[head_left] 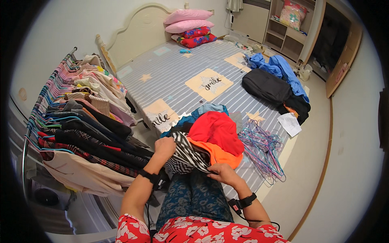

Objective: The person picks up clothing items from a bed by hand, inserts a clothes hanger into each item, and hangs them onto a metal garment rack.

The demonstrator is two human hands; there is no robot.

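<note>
My left hand (165,146) grips the upper edge of a black-and-white striped garment (186,156) at the foot of the bed. My right hand (223,173) pinches the same garment's lower hem. The striped cloth lies partly under a red garment (216,127) and an orange one (221,156), with blue clothing (208,108) behind them. Both wrists carry black straps.
A clothes rack (73,117) packed with hung garments stands on the left. Loose wire hangers (263,148) lie on the striped bed sheet (178,73) to the right. Black (267,87) and blue (279,67) clothes, a white paper (289,123), pillows (188,22) and a wooden shelf (285,36) are farther off.
</note>
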